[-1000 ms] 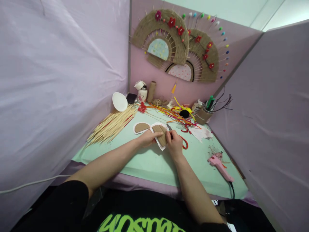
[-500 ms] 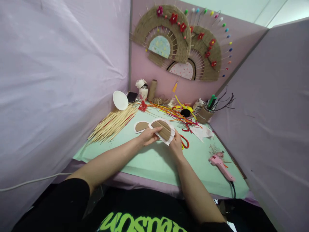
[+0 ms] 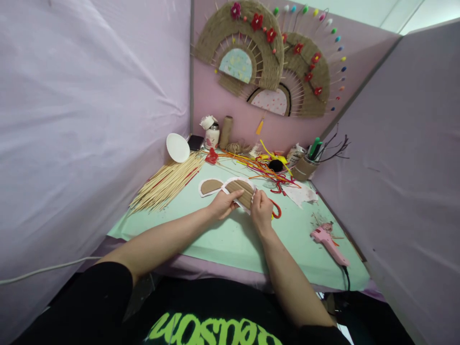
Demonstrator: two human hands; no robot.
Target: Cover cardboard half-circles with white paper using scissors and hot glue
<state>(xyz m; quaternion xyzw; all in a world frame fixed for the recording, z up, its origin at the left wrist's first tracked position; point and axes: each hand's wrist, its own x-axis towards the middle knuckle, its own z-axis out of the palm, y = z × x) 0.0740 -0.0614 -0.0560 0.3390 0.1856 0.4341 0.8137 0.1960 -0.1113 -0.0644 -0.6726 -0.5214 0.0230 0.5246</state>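
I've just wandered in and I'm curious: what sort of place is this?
Likely a craft workspace: a pink glue gun and thin sticks lie on the table, and fan-shaped decorations hang behind.

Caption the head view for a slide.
Left hand and right hand hold a white-edged cardboard semicircle over a green tabletop, a second semicircle nearby.
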